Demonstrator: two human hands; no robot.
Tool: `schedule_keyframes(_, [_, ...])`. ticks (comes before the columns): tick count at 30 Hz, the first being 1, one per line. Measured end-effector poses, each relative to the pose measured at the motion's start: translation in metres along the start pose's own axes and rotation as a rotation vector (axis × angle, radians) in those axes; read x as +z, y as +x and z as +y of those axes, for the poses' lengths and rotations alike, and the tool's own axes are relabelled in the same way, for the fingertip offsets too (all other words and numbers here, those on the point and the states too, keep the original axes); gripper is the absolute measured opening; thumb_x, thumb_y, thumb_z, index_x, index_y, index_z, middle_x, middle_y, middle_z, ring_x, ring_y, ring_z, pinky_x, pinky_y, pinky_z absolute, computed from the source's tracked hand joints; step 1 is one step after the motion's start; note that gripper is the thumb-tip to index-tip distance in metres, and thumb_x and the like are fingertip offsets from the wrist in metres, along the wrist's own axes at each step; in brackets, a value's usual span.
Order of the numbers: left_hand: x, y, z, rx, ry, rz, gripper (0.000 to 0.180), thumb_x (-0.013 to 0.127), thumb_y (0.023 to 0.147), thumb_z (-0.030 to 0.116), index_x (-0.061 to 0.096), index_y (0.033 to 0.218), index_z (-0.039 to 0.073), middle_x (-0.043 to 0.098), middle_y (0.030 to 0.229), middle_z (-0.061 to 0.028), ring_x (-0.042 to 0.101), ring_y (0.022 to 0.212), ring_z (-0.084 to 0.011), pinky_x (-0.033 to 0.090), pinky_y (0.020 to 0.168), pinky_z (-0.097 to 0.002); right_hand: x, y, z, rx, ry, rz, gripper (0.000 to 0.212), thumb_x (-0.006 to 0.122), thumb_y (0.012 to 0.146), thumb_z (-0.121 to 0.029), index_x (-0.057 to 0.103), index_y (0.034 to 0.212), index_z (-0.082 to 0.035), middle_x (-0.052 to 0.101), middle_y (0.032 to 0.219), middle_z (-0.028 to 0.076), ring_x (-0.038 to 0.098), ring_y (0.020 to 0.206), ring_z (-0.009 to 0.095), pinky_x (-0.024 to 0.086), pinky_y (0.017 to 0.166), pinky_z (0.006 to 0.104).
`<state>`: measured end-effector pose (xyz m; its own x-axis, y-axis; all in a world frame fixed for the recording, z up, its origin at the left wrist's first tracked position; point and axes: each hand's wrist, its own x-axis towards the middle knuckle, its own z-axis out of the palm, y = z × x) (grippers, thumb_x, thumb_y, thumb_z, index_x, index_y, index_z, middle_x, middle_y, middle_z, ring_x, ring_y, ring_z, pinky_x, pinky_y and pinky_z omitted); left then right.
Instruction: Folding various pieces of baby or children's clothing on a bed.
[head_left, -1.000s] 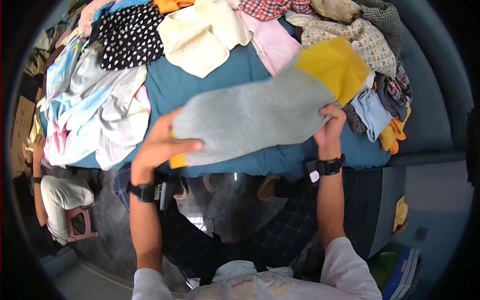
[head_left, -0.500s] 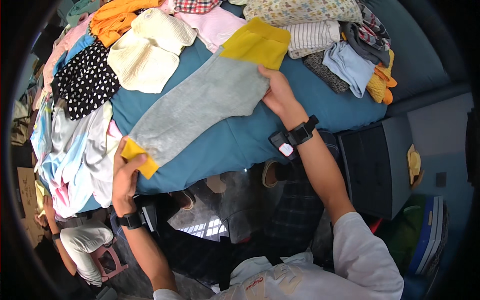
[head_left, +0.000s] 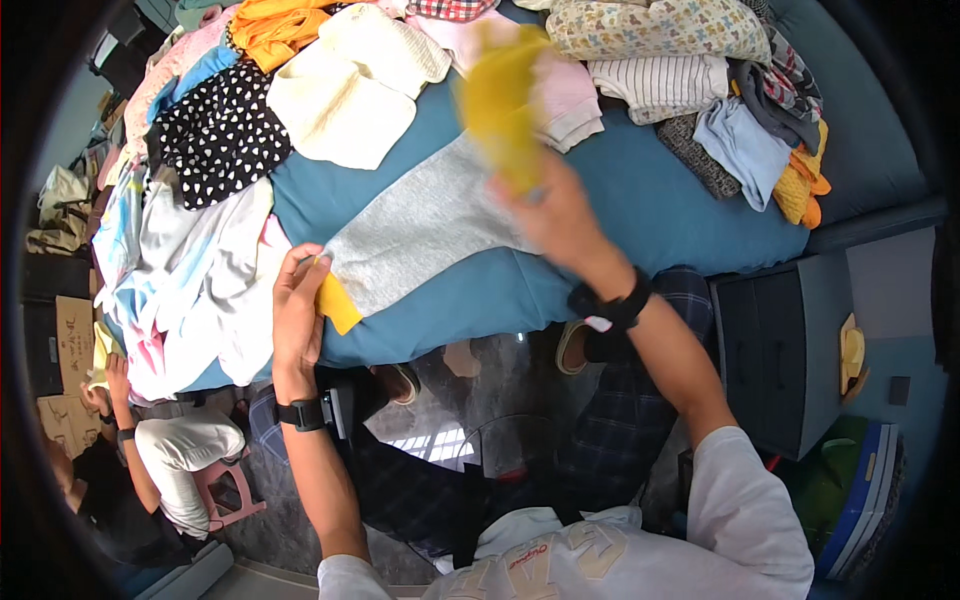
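The grey trousers (head_left: 425, 228) are lying slantwise over the near part of the teal sheet (head_left: 650, 200), the left hand (head_left: 297, 312) pinching the yellow cuff (head_left: 338, 307) between thumb and fingers while the right hand (head_left: 560, 215) is seemingly gripping the yellow waistband (head_left: 500, 105), though blur is hiding its fingertips. Since the waistband is overlapping the pink garment (head_left: 573, 108) in view, a careless sweep could be dragging that along, and a loose right grip could be letting the fabric crumple. Uneven tension between the hands could also be twisting the leg.
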<state>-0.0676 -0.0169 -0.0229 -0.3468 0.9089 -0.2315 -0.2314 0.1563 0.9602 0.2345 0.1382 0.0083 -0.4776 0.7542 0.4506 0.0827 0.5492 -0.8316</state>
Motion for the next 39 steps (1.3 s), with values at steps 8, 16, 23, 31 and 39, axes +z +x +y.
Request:
schedule_keyframes(8, [0.005, 0.004, -0.001, -0.002, -0.044, -0.029, 0.063, 0.038, 0.105, 0.05, 0.052, 0.134, -0.004, 0.062, 0.13, -0.0138, 0.06, 0.116, -0.0216, 0.045, 0.101, -0.0346, 0.037, -0.02, 0.0, -0.36, -0.269, -0.547, 0.054, 0.073, 0.085, -0.031, 0.059, 0.131, -0.008, 0.05, 0.144, 0.017, 0.04, 0.14, 0.033, 0.03, 0.112, 0.0444])
schedule_keyframes(16, [0.014, 0.0, 0.016, 0.114, -0.226, -0.087, 0.008, 0.06, 0.092, 0.004, 0.063, 0.099, 0.0, 0.06, 0.129, -0.0088, 0.056, 0.117, -0.0176, 0.04, 0.103, -0.0304, 0.015, -0.02, 0.004, -0.204, -0.409, -0.424, 0.061, 0.077, 0.081, -0.037, 0.057, 0.131, -0.007, 0.04, 0.151, 0.017, 0.032, 0.144, 0.035, 0.026, 0.112, 0.0501])
schedule_keyframes(23, [0.011, -0.009, 0.024, 0.183, -0.192, -0.099, 0.007, 0.053, 0.08, 0.0, 0.057, 0.086, 0.0, 0.047, 0.147, -0.019, 0.048, 0.129, -0.0255, 0.032, 0.111, -0.0354, 0.011, -0.018, 0.032, 0.068, -0.261, -0.284, 0.07, 0.074, 0.085, -0.042, 0.049, 0.137, -0.002, 0.042, 0.148, 0.024, 0.04, 0.137, 0.04, 0.031, 0.11, 0.0506])
schedule_keyframes(31, [-0.005, -0.016, 0.021, 0.513, -0.185, -0.03, 0.01, 0.054, 0.093, 0.014, 0.047, 0.091, 0.007, 0.062, 0.099, -0.0153, 0.061, 0.098, -0.0251, 0.046, 0.094, -0.0392, 0.014, -0.015, 0.044, 0.335, 0.235, -0.329, 0.067, 0.069, 0.091, -0.017, 0.038, 0.146, 0.004, 0.056, 0.132, 0.013, 0.053, 0.117, 0.016, 0.042, 0.102, 0.0317])
schedule_keyframes(39, [0.042, -0.001, 0.027, 0.131, 0.375, 0.03, 0.043, 0.062, 0.097, 0.018, 0.053, 0.132, -0.006, 0.063, 0.119, -0.0117, 0.057, 0.106, -0.0172, 0.044, 0.096, -0.0294, 0.021, -0.014, 0.035, 0.395, 0.225, -0.295, 0.066, 0.069, 0.089, -0.016, 0.04, 0.145, 0.005, 0.055, 0.132, 0.012, 0.052, 0.12, 0.017, 0.041, 0.104, 0.0313])
